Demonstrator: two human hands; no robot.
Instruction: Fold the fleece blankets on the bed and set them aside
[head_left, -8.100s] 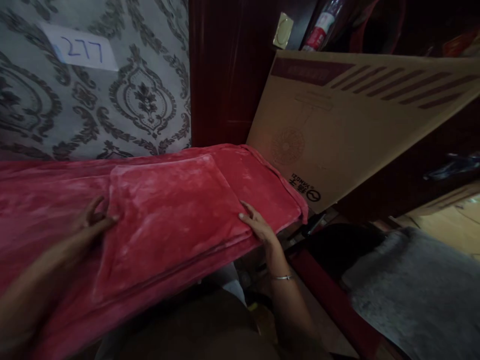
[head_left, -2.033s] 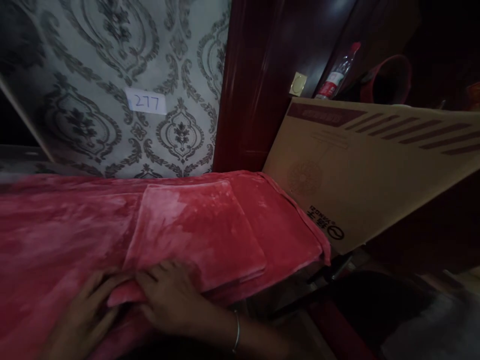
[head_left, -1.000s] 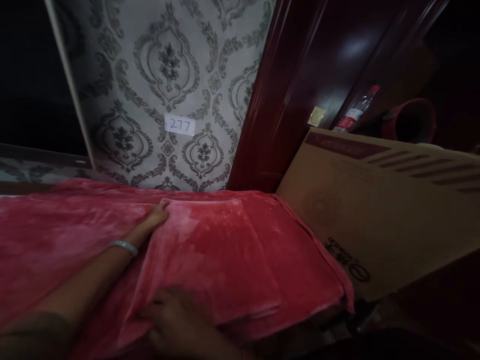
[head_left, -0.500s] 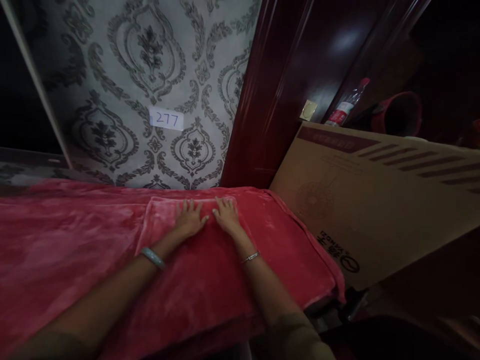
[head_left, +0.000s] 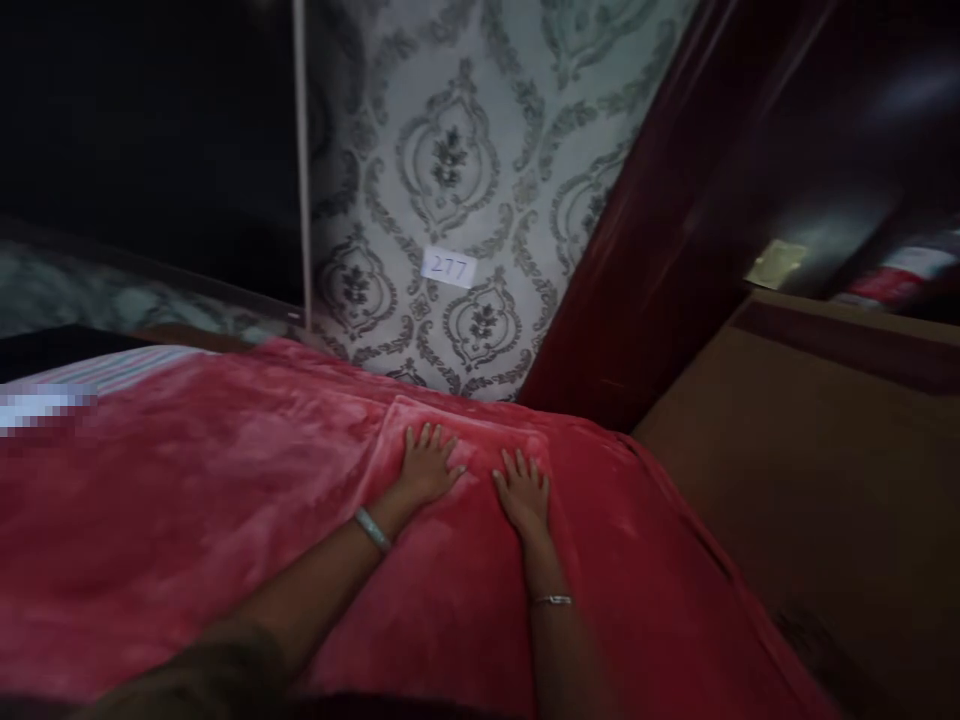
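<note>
A plush red cloth (head_left: 247, 520) covers the long surface before me. On top of it lies a piece of the same red plush (head_left: 420, 620) with a piped edge, which could be a fold or a separate layer. My left hand (head_left: 429, 470) rests on this piece near its far left corner, palm down, fingers spread. Close to its far right corner my right hand (head_left: 523, 490) lies flat, fingers apart. A gap of bare plush separates the two hands. Neither hand grips anything.
Patterned wallpaper bearing a paper label (head_left: 448, 267) marked 277 rises behind. A dark screen-like panel (head_left: 150, 140) stands left, above a striped cloth (head_left: 142, 368). On the right are a dark red door frame (head_left: 615, 250), a cardboard box (head_left: 825, 440) and a blurred bottle (head_left: 892, 275).
The view has swung left, so the scene sits further right and more of the dark panel shows. My hands are a little further apart on the plush, both still flat.
</note>
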